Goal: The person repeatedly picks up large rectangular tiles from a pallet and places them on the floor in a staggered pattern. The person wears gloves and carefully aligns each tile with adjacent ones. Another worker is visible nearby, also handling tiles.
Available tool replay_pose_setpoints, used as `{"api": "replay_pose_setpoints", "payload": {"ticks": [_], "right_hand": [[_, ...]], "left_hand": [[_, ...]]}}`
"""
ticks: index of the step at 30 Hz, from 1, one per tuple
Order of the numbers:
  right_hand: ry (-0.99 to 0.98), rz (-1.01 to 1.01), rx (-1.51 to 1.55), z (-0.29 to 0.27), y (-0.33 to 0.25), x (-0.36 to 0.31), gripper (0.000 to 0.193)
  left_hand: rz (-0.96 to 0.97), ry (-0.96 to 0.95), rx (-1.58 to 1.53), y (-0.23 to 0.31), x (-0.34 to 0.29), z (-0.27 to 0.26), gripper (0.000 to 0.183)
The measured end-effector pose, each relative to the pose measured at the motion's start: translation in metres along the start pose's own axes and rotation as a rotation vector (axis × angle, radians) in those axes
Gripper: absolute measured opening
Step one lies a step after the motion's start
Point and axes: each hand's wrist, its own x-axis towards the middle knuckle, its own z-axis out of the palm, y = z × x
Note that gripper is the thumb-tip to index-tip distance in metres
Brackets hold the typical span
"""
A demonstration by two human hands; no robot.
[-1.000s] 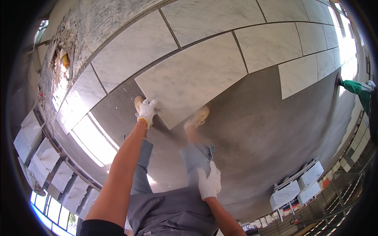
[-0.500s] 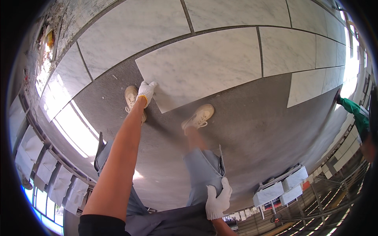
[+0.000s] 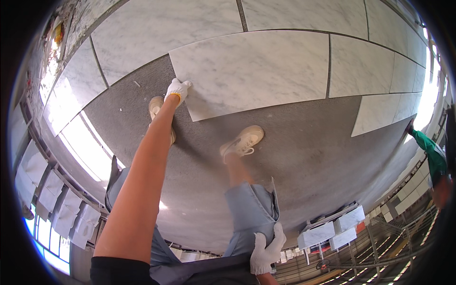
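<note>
A large white marble slab (image 3: 256, 71) with grey veins lies in front of me on the grey floor. My left hand (image 3: 178, 89), in a white knit glove with a yellow cuff edge, grips the slab's left edge. The fingers bend around that edge, and their undersides are hidden. Along its far side, the slab meets the neighbouring row of marble slabs (image 3: 166, 33), with no dark gap showing there. My right hand (image 3: 267, 251), also gloved, rests against my right leg near the knee, thumb and fingers apart, holding nothing.
More marble slabs (image 3: 361, 66) lie to the right, separated by dark gaps. My shoes (image 3: 247, 137) stand on the grey floor (image 3: 304, 156) near the slab. A person in a green sleeve (image 3: 430, 149) is at the far right. Slabs on a rack (image 3: 318, 235) stand at lower right.
The marble slab has shifted away from me, closing the dark gap along its far edge. My left hand keeps its grip; my right hand stays on my leg. The view has tilted slightly.
</note>
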Motion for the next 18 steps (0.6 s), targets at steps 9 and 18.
{"api": "replay_pose_setpoints", "payload": {"ticks": [9,18], "right_hand": [[-0.011,0.036,0.014,-0.009,0.007,0.000,0.060],[-0.009,0.004,0.030,-0.002,0.003,0.009,0.059]], "left_hand": [[-0.027,0.001,0.012,-0.016,-0.003,0.022,0.055],[-0.008,-0.011,0.002,-0.016,0.018,0.020,0.048]]}}
